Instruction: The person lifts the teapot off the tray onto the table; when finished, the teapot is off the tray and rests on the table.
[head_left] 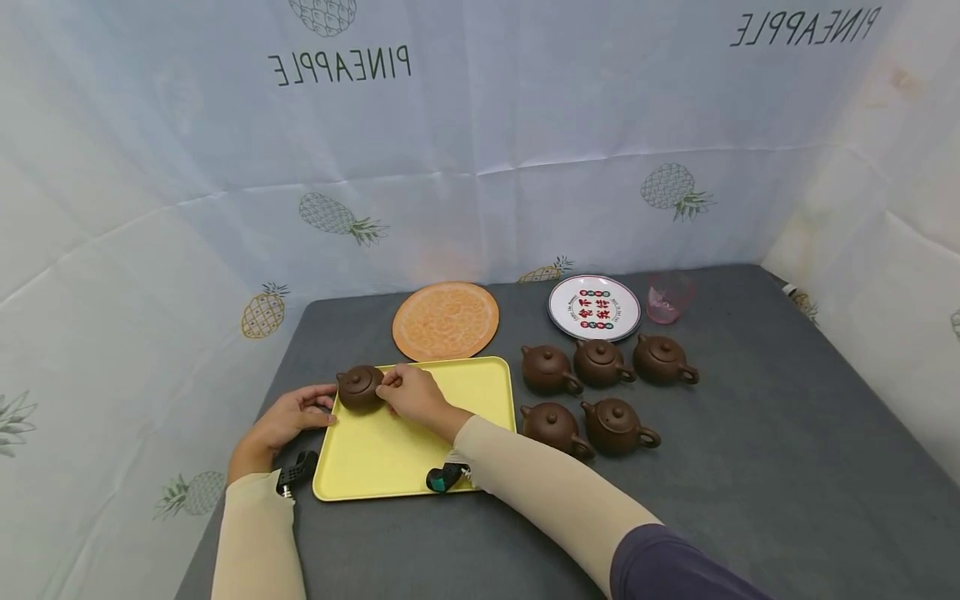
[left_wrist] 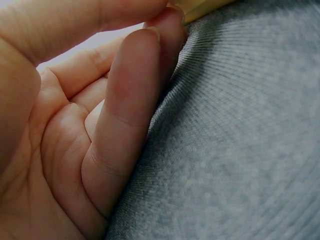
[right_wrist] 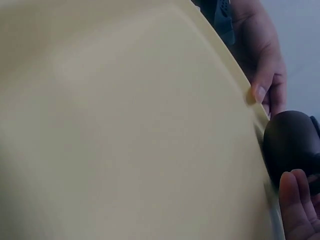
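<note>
A small brown teapot stands on the far left corner of a yellow tray. My right hand pinches it by its handle side, and the spout points left. In the right wrist view that teapot is at the right edge, with fingertips against it. At the tray's left rim my left hand grips the edge, thumb on the rim. The left wrist view shows its curled fingers beside the grey cloth, with a sliver of yellow tray above.
Several matching brown teapots, such as one in the near row, stand right of the tray. Behind are a round orange mat, a white printed plate and a pink clear cup. A pineapple-print curtain encloses the grey table.
</note>
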